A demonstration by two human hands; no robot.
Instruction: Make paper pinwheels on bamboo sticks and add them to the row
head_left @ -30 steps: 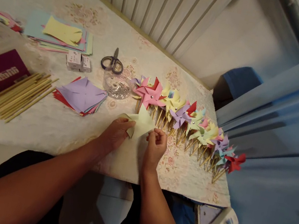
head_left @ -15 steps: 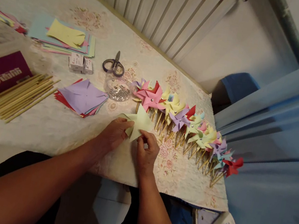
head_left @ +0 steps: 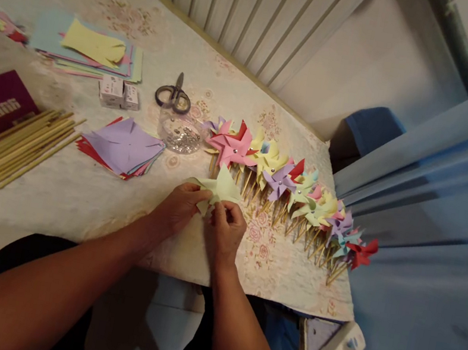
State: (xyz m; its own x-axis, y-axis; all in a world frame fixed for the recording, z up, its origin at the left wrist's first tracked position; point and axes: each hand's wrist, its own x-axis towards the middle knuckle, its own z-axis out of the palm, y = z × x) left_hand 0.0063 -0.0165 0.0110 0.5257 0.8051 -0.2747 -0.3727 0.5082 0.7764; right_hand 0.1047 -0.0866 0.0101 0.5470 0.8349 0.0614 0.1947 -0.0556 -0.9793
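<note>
Pale green paper (head_left: 223,188), cut and part-folded, sat pinched between both hands just above the near table (head_left: 75,201) edge. Left hand (head_left: 180,208): fingers curled shut on the sheet's left flap, thumb on top. Right hand (head_left: 224,228): thumb and forefinger nipped together at the sheet's lower middle, tips touching the paper; whether sth small, e.g. a pin, sat between them could not be told. Beyond the fingertips, a row of finished pinwheels (head_left: 287,181) on sticks ran off to the right, nearest one just past the green sheet. Past the left knuckles: clear dish of pins (head_left: 180,132), scissors (head_left: 174,97) behind it. Further left of that hand: stack of cut squares (head_left: 123,146), purple on top, then a bundle of wooden sticks (head_left: 17,143). Risks, as judged: folded corners were held by pinch only, so any slack in either grip would let the flaps spring back flat; a hard tug could tear the paper at the cuts; right wrist was near the pinwheel row, so a sideways sweep could knock it out of line.
</note>
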